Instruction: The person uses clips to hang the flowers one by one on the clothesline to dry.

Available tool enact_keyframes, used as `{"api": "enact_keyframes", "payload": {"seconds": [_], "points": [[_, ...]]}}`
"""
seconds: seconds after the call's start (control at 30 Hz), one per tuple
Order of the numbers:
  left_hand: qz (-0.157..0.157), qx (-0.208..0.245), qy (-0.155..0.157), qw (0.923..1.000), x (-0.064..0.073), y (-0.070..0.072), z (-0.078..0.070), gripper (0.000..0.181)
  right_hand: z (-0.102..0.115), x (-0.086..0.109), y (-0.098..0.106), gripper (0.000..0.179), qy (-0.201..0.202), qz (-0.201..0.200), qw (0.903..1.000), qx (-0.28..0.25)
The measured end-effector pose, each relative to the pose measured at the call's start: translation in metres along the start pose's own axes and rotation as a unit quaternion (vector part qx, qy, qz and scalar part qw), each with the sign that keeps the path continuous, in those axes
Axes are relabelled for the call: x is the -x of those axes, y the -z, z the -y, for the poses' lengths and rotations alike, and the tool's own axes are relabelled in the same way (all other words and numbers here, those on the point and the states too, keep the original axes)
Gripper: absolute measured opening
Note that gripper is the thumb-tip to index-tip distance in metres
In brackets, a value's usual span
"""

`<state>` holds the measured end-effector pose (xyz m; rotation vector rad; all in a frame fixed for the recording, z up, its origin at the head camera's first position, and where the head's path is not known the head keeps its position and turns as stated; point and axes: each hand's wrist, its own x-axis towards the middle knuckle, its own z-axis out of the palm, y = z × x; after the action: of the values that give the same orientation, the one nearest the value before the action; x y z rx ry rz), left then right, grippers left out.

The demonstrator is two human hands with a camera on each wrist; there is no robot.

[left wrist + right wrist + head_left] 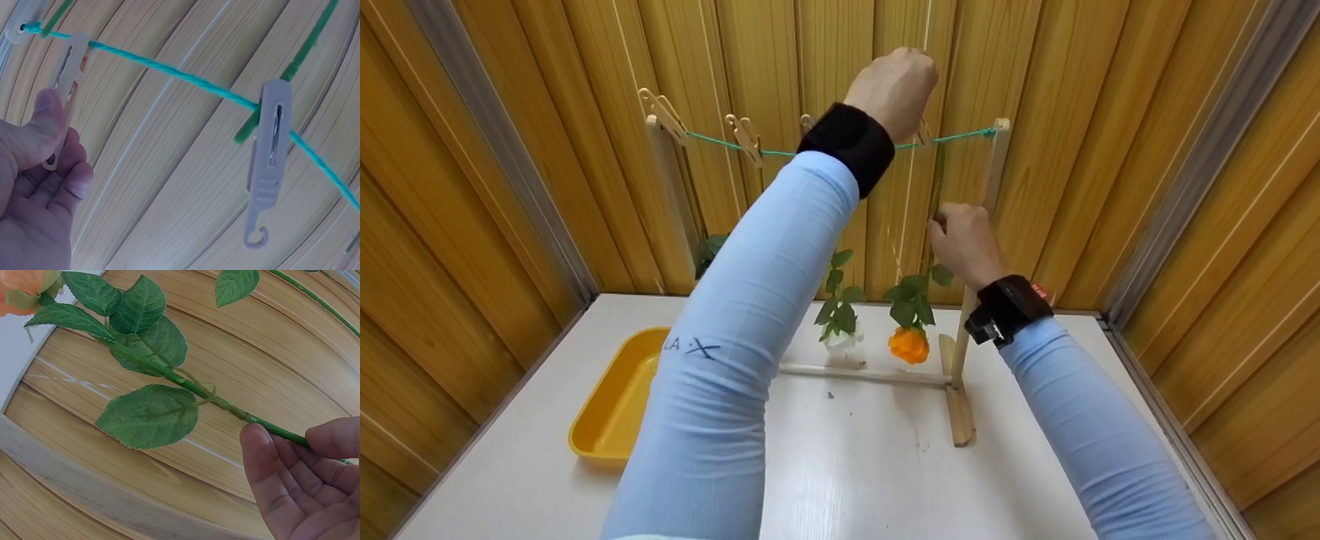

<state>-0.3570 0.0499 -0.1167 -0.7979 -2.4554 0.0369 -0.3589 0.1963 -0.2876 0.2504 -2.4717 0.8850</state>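
My left hand (896, 86) pinches the lower end of a clothespin (68, 90), which sits on a green cord (169, 70) near the cord's tied end. An orange rose (909, 346) hangs head down, its leafy stem (191, 385) running upward. My right hand (971, 244) holds that stem between thumb and fingers, well above the bloom. In the left wrist view a green stem tip (53, 19) lies at the cord beside the held clothespin. Another clothespin (270, 146) clamps a second stem to the cord. A white rose (842, 341) hangs head down left of the orange one.
The cord is strung between two posts of a wooden stand (962, 416). More clothespins (746, 140) sit on its left part. Dark green leaves (712, 246) show behind my left sleeve. A yellow tray (611, 409) rests at the left of the white table (840, 465).
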Motion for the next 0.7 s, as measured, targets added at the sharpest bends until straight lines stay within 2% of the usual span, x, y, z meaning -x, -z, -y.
{"api": "enact_keyframes", "payload": {"seconds": [0.23,0.5,0.7], "points": [[0.010,0.031,0.006,0.9995,-0.002,-0.004,0.000,0.024,0.005,-0.002,-0.001,0.026,-0.008,0.002,1.0000,-0.004],[0.016,0.039,0.009,0.9991,0.000,-0.006,0.002,0.017,0.009,-0.008,-0.003,0.024,-0.005,-0.002,0.9994,0.033],[0.023,0.066,0.021,0.9973,0.001,-0.007,0.002,0.017,0.014,-0.009,-0.002,0.024,-0.018,0.011,0.9996,0.021]]}}
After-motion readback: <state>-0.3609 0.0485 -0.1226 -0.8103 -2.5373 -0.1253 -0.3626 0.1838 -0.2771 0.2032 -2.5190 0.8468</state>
